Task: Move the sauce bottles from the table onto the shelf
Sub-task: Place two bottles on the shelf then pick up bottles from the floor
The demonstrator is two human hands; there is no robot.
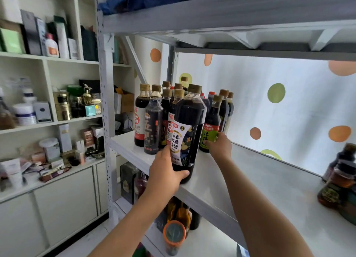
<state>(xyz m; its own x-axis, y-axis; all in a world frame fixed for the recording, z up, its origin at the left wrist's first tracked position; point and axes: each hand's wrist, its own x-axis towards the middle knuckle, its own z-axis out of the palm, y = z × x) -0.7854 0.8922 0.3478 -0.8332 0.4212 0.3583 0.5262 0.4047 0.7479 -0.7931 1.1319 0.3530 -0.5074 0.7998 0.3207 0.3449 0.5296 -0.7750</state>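
A large dark vinegar bottle (187,129) with a white and navy label stands at the front edge of the white metal shelf (256,181). My left hand (165,172) grips its base, thumb across the front. Just right of it stands a smaller dark bottle with a green label (211,126), and my right hand (220,144) holds it low on the label. Behind both, several dark sauce bottles (154,114) with gold caps crowd the shelf's left end.
A few more jars and bottles (339,181) stand at the shelf's right edge. The shelf board above (231,12) hangs close over the caps. A white upright post (105,102) bounds the left side. The cabinet (48,102) at left holds boxes and jars. Lower shelves hold bottles (175,235).
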